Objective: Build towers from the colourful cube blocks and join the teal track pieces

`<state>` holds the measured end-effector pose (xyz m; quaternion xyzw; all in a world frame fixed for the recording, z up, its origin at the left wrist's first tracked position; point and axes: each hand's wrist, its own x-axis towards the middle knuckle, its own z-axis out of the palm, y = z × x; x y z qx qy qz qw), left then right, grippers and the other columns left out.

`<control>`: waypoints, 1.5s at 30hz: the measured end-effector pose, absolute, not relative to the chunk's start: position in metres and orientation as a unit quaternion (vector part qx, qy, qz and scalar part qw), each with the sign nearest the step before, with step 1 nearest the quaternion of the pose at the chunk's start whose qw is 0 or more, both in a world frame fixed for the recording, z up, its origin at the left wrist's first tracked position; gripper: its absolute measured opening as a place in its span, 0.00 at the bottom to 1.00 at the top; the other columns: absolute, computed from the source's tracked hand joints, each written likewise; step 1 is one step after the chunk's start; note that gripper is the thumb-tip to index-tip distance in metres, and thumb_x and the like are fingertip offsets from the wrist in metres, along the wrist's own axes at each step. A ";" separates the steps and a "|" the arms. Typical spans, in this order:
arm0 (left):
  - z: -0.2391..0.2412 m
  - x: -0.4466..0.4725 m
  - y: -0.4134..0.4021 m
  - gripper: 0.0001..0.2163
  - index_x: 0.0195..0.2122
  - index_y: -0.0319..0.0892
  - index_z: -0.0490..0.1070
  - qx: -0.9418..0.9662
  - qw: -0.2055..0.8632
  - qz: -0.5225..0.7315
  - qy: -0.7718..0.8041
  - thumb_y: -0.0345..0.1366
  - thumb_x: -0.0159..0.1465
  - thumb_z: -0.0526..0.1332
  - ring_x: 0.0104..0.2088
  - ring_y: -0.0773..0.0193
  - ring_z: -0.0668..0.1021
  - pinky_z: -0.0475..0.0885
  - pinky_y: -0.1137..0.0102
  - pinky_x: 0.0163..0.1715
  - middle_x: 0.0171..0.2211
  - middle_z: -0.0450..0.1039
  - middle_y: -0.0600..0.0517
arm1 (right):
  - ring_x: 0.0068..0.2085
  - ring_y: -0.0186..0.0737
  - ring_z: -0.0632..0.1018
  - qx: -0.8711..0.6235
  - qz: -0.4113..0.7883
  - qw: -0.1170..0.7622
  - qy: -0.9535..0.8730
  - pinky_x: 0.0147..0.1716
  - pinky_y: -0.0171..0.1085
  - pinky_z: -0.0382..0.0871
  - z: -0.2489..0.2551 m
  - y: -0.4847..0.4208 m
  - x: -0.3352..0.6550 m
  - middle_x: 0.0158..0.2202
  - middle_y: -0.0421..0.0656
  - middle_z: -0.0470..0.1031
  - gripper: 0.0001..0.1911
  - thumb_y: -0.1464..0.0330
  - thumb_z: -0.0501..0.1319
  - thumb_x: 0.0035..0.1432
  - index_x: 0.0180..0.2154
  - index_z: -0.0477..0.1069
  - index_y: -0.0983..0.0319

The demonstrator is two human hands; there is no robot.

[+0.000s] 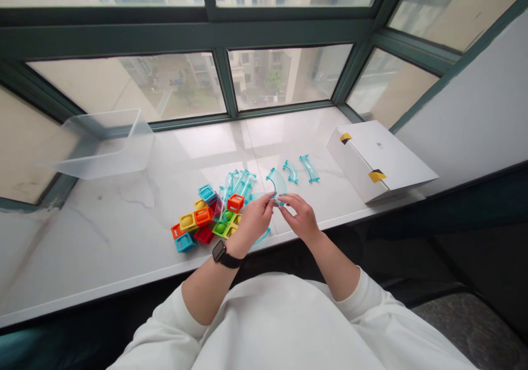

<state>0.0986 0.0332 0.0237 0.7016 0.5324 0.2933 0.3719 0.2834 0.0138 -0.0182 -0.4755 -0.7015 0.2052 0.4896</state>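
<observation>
My left hand (256, 216), with a dark watch on its wrist, is closed with its fingertips pinching a clear blue track piece (279, 201). The fingers of my right hand (302, 217) pinch the same piece from the other side. Just beyond my fingertips is a curved clear blue track piece (278, 181); whether it joins the held one I cannot tell. Farther off lie a smaller curved track piece (291, 171) and a straight track piece (309, 169). Left of my hands, more clear track pieces (241, 182) lie heaped against colourful cube blocks (203, 216). My left hand partly hides the heap.
A clear plastic bin (103, 164) stands at the left on the white marble-patterned sill (136, 238). At the right is a white box (391, 158) with yellow-and-black tape. Green-framed windows (289, 34) close off the back, and the sill's front edge runs just before my body.
</observation>
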 end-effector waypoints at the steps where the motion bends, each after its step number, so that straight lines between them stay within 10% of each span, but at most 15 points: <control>1: 0.024 0.103 0.038 0.17 0.60 0.45 0.78 0.712 0.358 0.282 0.534 0.40 0.76 0.55 0.42 0.56 0.86 0.77 0.66 0.42 0.44 0.86 0.46 | 0.52 0.47 0.83 -0.479 0.199 0.481 -0.707 0.53 0.49 0.81 -0.020 0.017 0.290 0.51 0.46 0.83 0.12 0.63 0.64 0.72 0.53 0.81 0.52; 21: -0.027 0.164 0.154 0.11 0.50 0.45 0.82 0.761 0.283 0.214 0.543 0.34 0.67 0.68 0.52 0.52 0.82 0.74 0.62 0.56 0.51 0.84 0.46 | 0.46 0.49 0.83 -0.597 0.107 0.444 -0.659 0.51 0.46 0.77 -0.067 0.100 0.357 0.46 0.48 0.85 0.14 0.65 0.58 0.72 0.48 0.82 0.58; 45: -0.070 0.180 0.177 0.10 0.49 0.49 0.82 0.712 0.326 0.250 0.570 0.38 0.68 0.67 0.45 0.59 0.84 0.74 0.67 0.48 0.49 0.85 0.51 | 0.48 0.48 0.81 -0.627 0.099 0.426 -0.644 0.50 0.43 0.77 -0.111 0.133 0.345 0.46 0.50 0.80 0.15 0.69 0.55 0.72 0.47 0.81 0.59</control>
